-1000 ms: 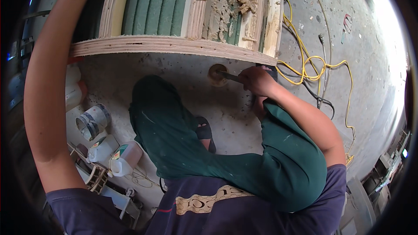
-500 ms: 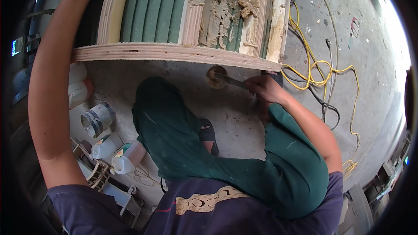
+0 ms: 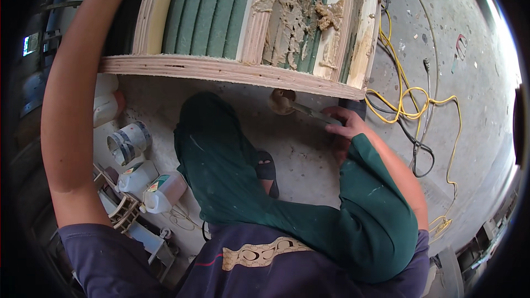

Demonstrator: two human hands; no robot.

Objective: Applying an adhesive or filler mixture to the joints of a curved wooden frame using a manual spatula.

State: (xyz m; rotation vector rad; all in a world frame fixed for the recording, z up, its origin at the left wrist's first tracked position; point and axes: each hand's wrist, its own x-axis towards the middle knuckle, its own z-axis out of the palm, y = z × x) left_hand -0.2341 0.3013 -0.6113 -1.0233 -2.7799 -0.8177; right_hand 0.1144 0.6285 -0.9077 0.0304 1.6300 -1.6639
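Observation:
My right hand (image 3: 345,123) is closed on a long, flat grey spatula (image 3: 312,112). Tan paste coats its far tip, which is at a small round pot (image 3: 278,102) on the floor, just below the frame's near edge. Above stands a plywood-edged frame (image 3: 232,70) with green ribbed panels (image 3: 207,14) between its wooden bars. Rough tan filler (image 3: 295,27) is smeared thickly over its right-hand bays. My left forearm (image 3: 72,116) reaches up along the frame's left side; the left hand lies beyond the top of the picture.
Yellow and black cables (image 3: 411,111) loop over the concrete floor at right. A banded white bucket (image 3: 130,142) and plastic jugs (image 3: 164,192) stand at left. My bent green-trousered knees (image 3: 212,149) are close beneath the frame.
The view has shifted, so the frame and floor items appear slightly right and lower. The spatula's paste-coated tip shows more clearly at the pot; my right hand still grips it.

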